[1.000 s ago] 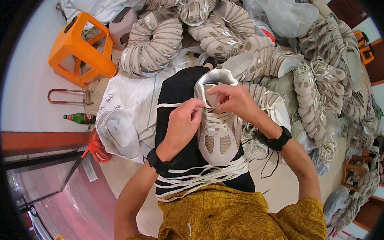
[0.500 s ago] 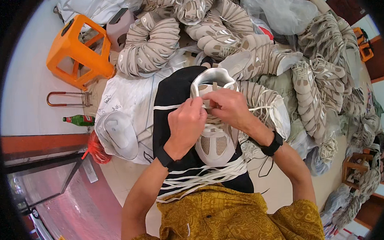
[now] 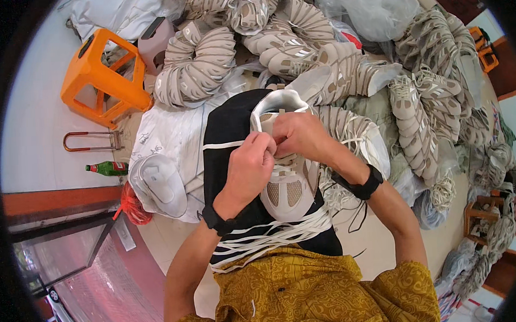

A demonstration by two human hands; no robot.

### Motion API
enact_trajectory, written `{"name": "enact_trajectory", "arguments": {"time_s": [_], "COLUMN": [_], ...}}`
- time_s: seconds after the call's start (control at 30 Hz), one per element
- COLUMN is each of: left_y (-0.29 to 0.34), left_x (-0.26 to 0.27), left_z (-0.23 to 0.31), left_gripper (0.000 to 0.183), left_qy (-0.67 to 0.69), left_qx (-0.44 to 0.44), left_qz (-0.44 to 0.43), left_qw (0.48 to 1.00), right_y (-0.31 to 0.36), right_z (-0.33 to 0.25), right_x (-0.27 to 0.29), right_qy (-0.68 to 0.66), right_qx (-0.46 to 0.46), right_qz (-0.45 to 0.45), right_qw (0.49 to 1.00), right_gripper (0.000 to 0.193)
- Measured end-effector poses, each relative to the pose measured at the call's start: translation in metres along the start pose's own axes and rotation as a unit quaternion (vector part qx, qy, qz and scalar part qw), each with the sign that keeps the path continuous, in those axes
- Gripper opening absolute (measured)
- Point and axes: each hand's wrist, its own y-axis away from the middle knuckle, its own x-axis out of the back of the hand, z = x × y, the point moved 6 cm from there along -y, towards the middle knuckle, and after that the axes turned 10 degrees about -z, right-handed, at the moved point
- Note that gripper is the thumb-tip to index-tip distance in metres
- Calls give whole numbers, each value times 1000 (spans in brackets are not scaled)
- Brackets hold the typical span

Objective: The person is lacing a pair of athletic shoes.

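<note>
A beige and white sneaker (image 3: 290, 197) lies across the black cloth (image 3: 224, 117) on my lap, its toe toward me and its padded collar away. Over its upper eyelets my left hand (image 3: 248, 168) is closed in a pinch on the shoelace. A white length of that lace (image 3: 220, 145) runs leftward from these fingers across the cloth. My right hand (image 3: 303, 137) is pinched at the same spot, its fingertips touching the left ones on the lace. The fingers cover the exact grip. Several loose white laces (image 3: 284, 233) lie over the cloth below the toe.
Coiled rows of nested sneakers (image 3: 196, 63) are heaped ahead, with more rows (image 3: 413, 134) at right. A pale shoe piece (image 3: 161, 185) rests on a white sack (image 3: 179, 130) at left. Beyond are an orange stool (image 3: 101, 76), a green bottle (image 3: 106, 168) and a red bag (image 3: 134, 204).
My right hand has shifted slightly left, and the two hands have come together over the eyelets. The whole view has tilted a little; the sneaker stays in place.
</note>
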Motion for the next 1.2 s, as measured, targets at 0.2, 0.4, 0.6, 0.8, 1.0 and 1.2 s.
{"name": "enact_trajectory", "arguments": {"time_s": [0.2,0.4,0.6,0.8,1.0,1.2], "left_y": [-10,-22,-15,-15,-15,-24], "left_x": [-8,-8,1,-3,-5,-10], "left_z": [-22,-26,-37,-38,-34,-14], "left_gripper": [21,20,13,13,15,17], "left_qy": [368,241,279,311,270,56], "left_qx": [239,259,276,274,256,101], "left_qz": [-173,-359,-295,-262,-254,-151], "left_qw": [882,863,871,871,893,982], "right_y": [4,8,48,55,53,70], "right_z": [-6,-11,37,33,14,44], "right_x": [8,17,23,1,16,62], "right_qy": [18,-21,-16,172,334,392], "right_qx": [58,126,-80,-8,86,29], "right_qz": [35,65,108,187,168,196], "right_qw": [998,990,991,967,923,898], "right_gripper": [13,12,21,6,7,5]}}
